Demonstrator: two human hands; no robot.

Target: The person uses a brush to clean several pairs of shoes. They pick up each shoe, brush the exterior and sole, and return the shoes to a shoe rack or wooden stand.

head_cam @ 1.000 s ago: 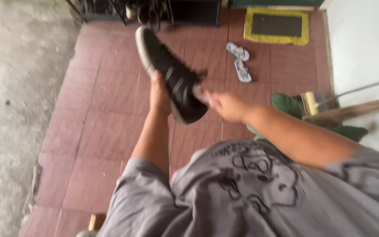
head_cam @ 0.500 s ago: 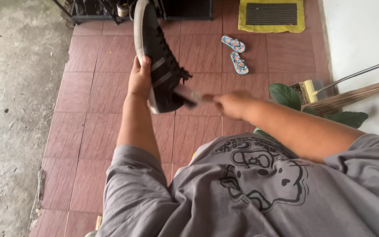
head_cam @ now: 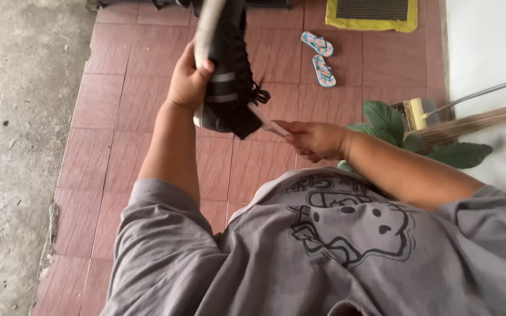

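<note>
left hand [head_cam: 187, 82]: raised on a bent arm, fingers wrapped round the black sneaker [head_cam: 226, 70], held sole-left above the red tiled floor [head_cam: 118, 117] | right hand [head_cam: 317, 140]: forearm drawn across the chest, fingers pinched on a thin pale tool [head_cam: 265, 124] touching the sneaker's heel end

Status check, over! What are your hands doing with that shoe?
Left hand holds black shoe up. Right hand pinches thin pale tool at its heel. Nothing blocking.

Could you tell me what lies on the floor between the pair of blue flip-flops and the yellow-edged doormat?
Only bare red-brown tile floor separates the blue flip-flops from the yellow-edged doormat, as the head view shows.
</note>
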